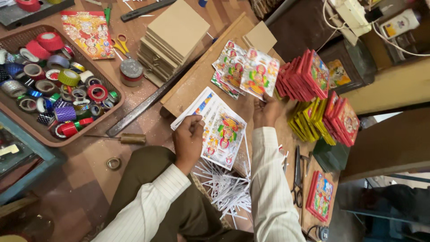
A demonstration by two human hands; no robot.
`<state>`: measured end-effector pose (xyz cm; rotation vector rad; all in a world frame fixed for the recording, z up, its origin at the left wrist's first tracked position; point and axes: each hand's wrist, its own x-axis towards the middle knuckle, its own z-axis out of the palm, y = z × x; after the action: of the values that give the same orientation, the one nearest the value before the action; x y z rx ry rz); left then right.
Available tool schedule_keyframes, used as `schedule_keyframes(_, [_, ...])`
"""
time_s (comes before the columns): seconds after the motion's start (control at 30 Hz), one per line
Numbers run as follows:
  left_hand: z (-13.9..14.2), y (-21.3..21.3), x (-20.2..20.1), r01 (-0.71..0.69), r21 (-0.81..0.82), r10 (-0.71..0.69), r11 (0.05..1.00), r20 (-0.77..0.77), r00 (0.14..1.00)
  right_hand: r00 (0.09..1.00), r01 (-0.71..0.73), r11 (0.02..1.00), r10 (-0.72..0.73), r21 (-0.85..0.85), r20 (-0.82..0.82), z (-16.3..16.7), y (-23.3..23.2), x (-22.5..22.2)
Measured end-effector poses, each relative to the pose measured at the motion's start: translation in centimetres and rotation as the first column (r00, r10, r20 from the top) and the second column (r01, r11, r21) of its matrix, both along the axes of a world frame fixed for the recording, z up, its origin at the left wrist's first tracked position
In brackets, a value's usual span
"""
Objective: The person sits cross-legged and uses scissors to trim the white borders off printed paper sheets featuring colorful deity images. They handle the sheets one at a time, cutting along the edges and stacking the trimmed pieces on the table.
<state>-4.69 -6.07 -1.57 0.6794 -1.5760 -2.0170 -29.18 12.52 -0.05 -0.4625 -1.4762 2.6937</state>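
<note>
- White paper strips lie nearest, between the striped sleeves.
- Left hand presses a printed sheet on the tabletop, fingers curled over its left edge.
- Right hand grasps a colourful picture card (fanned with others).
- Red framed pictures stand just right.

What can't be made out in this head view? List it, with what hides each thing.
- Left hand: fingertips curl out of sight, pressed on the printed sheet.
- Right hand: fingers hidden behind the fanned picture cards it holds.
- Tape tray: left part cut off by the frame edge.
- Scissors: partly hidden by the right sleeve.
- Paper strips: too thin and tangled to count.
</note>
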Motion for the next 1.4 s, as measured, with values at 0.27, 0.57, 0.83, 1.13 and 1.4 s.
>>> schedule_keyframes(0.27, [1.6,-1.1,-3.6,0.002,-0.381,-0.026,0.925,-0.057,0.998,0.94,0.339,0.913,-0.336,0.226,-0.051,-4.1,4.4,4.2])
schedule_keyframes(0.57, [-0.7,-6.0,-18.2,0.184,-0.366,-0.098,0.912,0.241,0.966,0.946,0.297,0.935,-0.316,0.192,0.076,-6.9,3.4,4.2])
schedule_keyframes(0.83, [-1.0,-5.7,-21.6,0.225,-0.162,-0.164,0.961,0.321,0.933,0.96,0.248,0.962,-0.26,0.115,0.102,-6.9,1.7,4.3])
schedule_keyframes(1.13, [-1.1,-5.4,-21.2,0.18,-0.235,-0.125,0.955,0.228,0.965,0.976,0.166,0.969,-0.189,0.184,0.113,-7.8,2.6,4.1])
schedule_keyframes(1.4, [-0.2,-5.8,-21.9,0.224,0.2,-0.253,0.954,0.137,0.958,0.983,0.14,0.975,-0.157,0.171,0.096,-7.6,2.5,4.6])
